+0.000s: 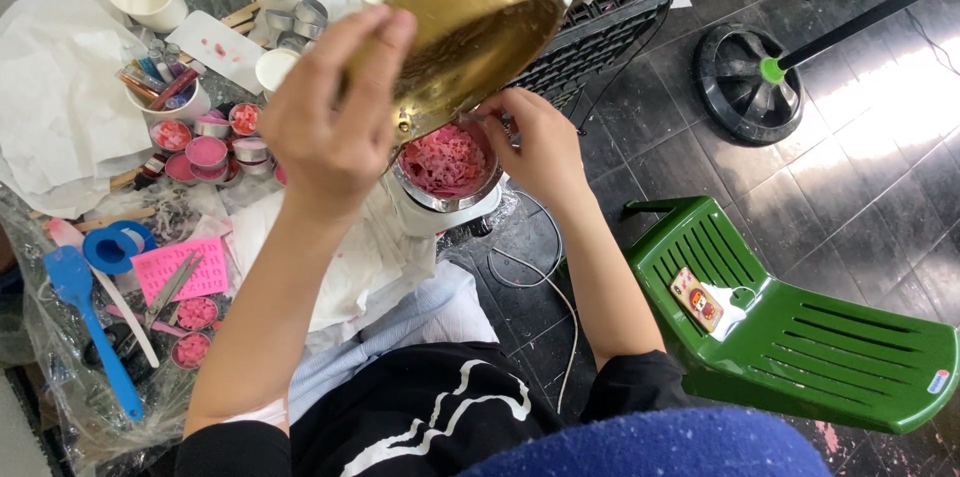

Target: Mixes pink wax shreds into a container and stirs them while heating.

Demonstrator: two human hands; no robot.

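A blue spatula (pixel 85 312) lies at far left on the tabletop (pixel 60 117). The left hand (pixel 330 122) has a closed grip on a tilted gold pan (pixel 475 32), above a steel pot (pixel 447 172) of pink wax. The right hand (pixel 540 147) touches the pot's rim; its grip I cannot tell.

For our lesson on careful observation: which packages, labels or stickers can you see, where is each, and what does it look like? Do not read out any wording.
Small packet: lies on the green plastic chair's seat; rectangular, red and cream, beside a white wrapper.
Sticker: at the chair's far right edge; small, oval, pale with blue and red.
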